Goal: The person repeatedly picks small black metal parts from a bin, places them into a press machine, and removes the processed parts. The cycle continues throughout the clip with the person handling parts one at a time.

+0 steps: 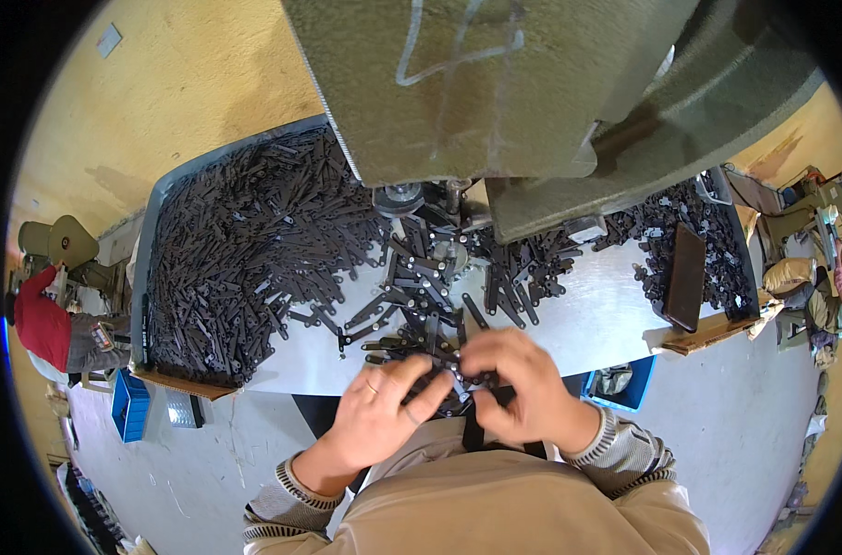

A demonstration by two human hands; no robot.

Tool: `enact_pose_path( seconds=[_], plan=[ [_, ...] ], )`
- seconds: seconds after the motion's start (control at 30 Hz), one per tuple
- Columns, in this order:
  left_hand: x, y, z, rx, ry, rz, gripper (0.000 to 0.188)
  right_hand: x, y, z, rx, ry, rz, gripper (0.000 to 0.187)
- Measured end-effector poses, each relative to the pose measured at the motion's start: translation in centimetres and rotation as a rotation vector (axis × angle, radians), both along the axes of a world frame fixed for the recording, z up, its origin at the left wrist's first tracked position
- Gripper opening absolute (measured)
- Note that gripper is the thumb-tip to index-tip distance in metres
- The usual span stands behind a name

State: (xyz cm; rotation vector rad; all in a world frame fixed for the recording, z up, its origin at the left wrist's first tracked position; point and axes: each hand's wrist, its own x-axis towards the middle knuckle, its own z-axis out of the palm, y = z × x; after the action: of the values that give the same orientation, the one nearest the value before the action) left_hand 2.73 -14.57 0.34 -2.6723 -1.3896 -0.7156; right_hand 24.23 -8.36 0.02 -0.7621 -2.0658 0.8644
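Note:
At the table's near edge, my left hand (381,407) has its fingers curled and thumb close to the index finger, right by a cluster of dark flat metal strips (398,344). Across from it, my right hand (522,384) is bent inward, its fingertips slightly blurred among the same strips. The two hands almost meet. What lies between their fingertips is small and partly hidden; I cannot make it out. Several strips in this cluster have shiny round pins at their ends. Just beyond is the machine's tooling (402,199), under a big green machine body (476,102).
A large heap of dark strips (254,222) covers the table's left. Smaller dark parts (657,217) lie at the right, beside an upright brown phone-like slab (685,277). Blue bins (129,407) (638,384) stand below. A person in red (46,319) is at far left.

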Motion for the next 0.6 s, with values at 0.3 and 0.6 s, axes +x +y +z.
enact_pose_path(
  seconds=[0.3, 0.6],
  plan=[
    [-0.1, 1.1, 0.7, -0.051, 0.257, -0.061, 0.038, -0.1, -1.9, -1.7, -0.044, -0.079, 0.094, 0.041],
    [-1.4, 0.5, -0.3, 0.094, 0.194, -0.24, 0.025, 2.6, -2.9, -2.5, 0.293, 0.088, 0.224, 0.031]
  ],
)
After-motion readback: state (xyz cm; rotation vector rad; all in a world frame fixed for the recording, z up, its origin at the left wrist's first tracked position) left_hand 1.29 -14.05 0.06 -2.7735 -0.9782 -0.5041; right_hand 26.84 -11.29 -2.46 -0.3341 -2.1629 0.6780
